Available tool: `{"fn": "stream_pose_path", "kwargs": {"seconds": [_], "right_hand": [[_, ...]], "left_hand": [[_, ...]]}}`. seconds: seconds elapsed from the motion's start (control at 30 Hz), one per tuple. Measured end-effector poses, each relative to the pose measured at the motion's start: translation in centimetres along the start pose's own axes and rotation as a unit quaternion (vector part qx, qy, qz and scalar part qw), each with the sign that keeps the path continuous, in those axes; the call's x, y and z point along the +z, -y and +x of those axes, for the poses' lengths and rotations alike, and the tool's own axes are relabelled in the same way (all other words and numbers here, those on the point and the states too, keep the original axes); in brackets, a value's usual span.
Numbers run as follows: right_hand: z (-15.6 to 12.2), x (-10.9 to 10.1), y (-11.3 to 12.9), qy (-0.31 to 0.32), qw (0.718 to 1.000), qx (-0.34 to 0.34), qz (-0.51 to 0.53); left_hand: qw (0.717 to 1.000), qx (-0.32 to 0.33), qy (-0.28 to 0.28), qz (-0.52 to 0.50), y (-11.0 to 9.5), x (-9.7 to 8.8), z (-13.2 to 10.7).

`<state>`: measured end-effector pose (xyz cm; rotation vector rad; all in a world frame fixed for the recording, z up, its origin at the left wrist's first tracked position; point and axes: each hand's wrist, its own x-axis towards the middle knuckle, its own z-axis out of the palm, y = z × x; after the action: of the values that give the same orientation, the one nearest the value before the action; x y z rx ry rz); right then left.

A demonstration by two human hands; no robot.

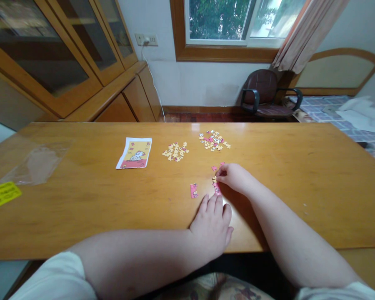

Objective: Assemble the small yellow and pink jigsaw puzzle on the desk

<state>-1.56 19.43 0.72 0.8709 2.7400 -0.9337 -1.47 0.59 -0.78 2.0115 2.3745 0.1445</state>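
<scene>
My right hand rests on the wooden table with its fingers pinched on a small jigsaw piece, beside a short pink joined strip. My left hand lies flat near the front edge, fingers stretched out and holding nothing. Just beyond its fingertips lies a pink joined pair of pieces. Two loose pink pieces lie by the right hand's fingertips. Farther back are two heaps of loose pieces, one yellowish and one mixed pink and yellow. A picture card of a white animal lies to the left.
A clear plastic bag and a yellow label lie at the table's left end. Behind the table stand a wooden glass-door cabinet, a dark armchair under the window, and a bed at the right.
</scene>
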Motion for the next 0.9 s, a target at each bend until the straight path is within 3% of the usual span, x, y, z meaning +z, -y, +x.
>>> {"fn": "stream_pose_path", "kwargs": {"seconds": [0.6,0.73,0.83,0.9], "right_hand": [[-0.2,0.2,0.2,-0.027,0.998,0.013,-0.061],[-0.2,-1.1,-0.2,-0.051,0.998,0.007,-0.035],[-0.2,-2.6,-0.8,-0.115,0.989,0.061,-0.064],[-0.2,-3.2,-1.0,-0.126,0.981,0.094,-0.112]], "left_hand": [[1.000,0.004,-0.016,0.016,-0.2,0.6,-0.4],[1.000,0.005,-0.020,0.020,-0.3,0.5,-0.6],[1.000,0.004,-0.015,0.017,-0.4,0.3,-0.6],[1.000,0.003,-0.016,0.016,-0.5,0.3,-0.7]]}}
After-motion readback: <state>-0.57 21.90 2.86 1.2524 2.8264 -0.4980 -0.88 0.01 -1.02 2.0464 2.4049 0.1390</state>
